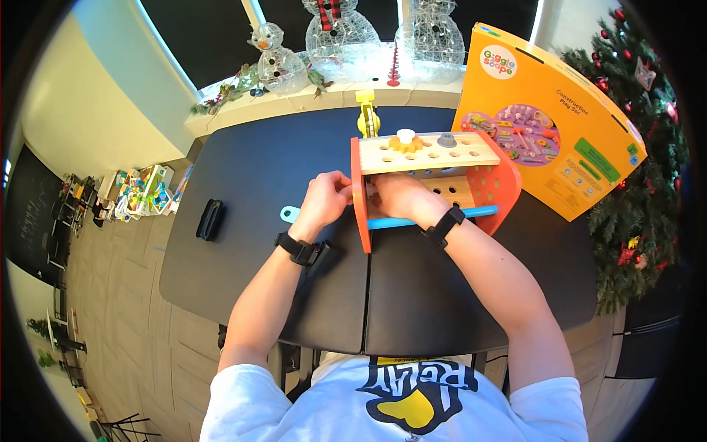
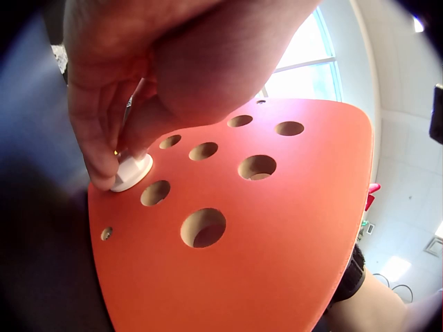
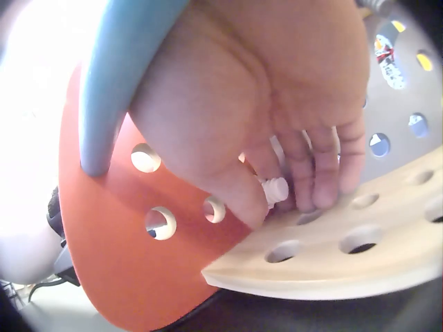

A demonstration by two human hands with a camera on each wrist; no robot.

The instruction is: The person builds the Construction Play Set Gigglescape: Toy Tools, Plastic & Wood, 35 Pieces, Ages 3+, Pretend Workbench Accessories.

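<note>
A toy workbench with a red side panel [image 1: 359,199] [image 2: 277,235] [image 3: 124,242] stands on the table. Outside that panel my left hand [image 1: 324,200] [image 2: 187,62] pinches the white head of a bolt [image 2: 133,173], which lies against the panel near one edge. My right hand [image 1: 405,197] [image 3: 277,90] reaches inside, over the blue bar [image 1: 390,222] [image 3: 114,90]. Its thumb and fingers close round the bolt's white threaded end [image 3: 277,189], just above the wooden shelf [image 3: 318,270]. Whether those fingers also hold a smaller part is hidden.
On the workbench top sit a yellow gear [image 1: 405,144] and a grey piece [image 1: 446,139]. Behind it is a yellow-green tool [image 1: 367,118]. An orange box [image 1: 545,118] stands at right; a blue strip [image 1: 290,214] and black case [image 1: 210,219] lie at left.
</note>
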